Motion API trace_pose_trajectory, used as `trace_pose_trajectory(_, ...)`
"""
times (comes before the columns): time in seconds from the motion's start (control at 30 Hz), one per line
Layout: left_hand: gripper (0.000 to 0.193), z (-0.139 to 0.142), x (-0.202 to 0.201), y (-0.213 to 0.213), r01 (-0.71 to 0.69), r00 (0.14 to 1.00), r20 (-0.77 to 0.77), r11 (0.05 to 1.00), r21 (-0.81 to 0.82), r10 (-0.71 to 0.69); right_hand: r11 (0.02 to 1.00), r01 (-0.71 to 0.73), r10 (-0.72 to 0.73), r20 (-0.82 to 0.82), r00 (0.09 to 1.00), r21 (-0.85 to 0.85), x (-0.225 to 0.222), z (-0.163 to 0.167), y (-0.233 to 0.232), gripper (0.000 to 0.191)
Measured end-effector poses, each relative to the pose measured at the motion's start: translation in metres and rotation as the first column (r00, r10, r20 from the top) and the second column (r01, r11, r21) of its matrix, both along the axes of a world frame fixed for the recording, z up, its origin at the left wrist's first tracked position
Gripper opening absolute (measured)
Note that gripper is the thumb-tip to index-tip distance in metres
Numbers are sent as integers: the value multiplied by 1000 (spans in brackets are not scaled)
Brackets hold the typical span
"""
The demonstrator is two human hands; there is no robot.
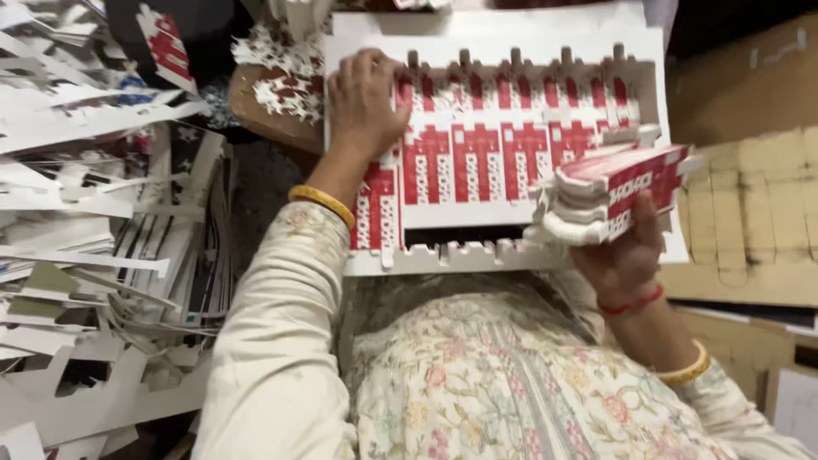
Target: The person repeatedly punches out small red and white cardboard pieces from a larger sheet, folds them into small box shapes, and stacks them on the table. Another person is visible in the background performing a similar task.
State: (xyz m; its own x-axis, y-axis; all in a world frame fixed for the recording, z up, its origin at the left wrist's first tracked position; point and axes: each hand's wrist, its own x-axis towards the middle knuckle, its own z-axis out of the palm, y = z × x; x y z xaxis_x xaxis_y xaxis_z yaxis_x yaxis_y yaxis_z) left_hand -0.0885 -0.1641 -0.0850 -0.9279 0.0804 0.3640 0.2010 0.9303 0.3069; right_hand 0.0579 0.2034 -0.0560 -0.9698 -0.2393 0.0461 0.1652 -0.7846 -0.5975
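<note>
red-and-white die-cut card sheet [503,153] lies flat on the surface ahead, thin, light and easily torn at its perforations. left hand [365,98] presses its top-left corner, fingers spread flat, grasping nothing. right hand [626,255] clasps a stack of punched-out blanks [609,192] from below; it is best gripped across the middle so the stack can't fan out. paper scraps [94,247] are heaped at left.

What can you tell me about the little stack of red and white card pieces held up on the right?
The stack of card pieces is a bundle of flat die-cut cardboard blanks, red print on white, with notched white edges. It lies roughly level, fanned slightly at its left end. The right hand grips it from below, thumb up its near side. It hangs over the right edge of the large printed sheet.
</note>
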Motion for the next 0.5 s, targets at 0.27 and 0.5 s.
trace_pose_trajectory(0.27, 51, 45, 21, 19, 212, 920, -372, 956, 200, -126, 916, -164, 239, -172, 956, 366, -37, 22, 28, 56)
trace_pose_trajectory(0.5, 75, 151, 100, 35, 574, 511, -572, 751, -328, -641, 860, -510, 510, -95, 855, 31, -41, 28, -20, 68)
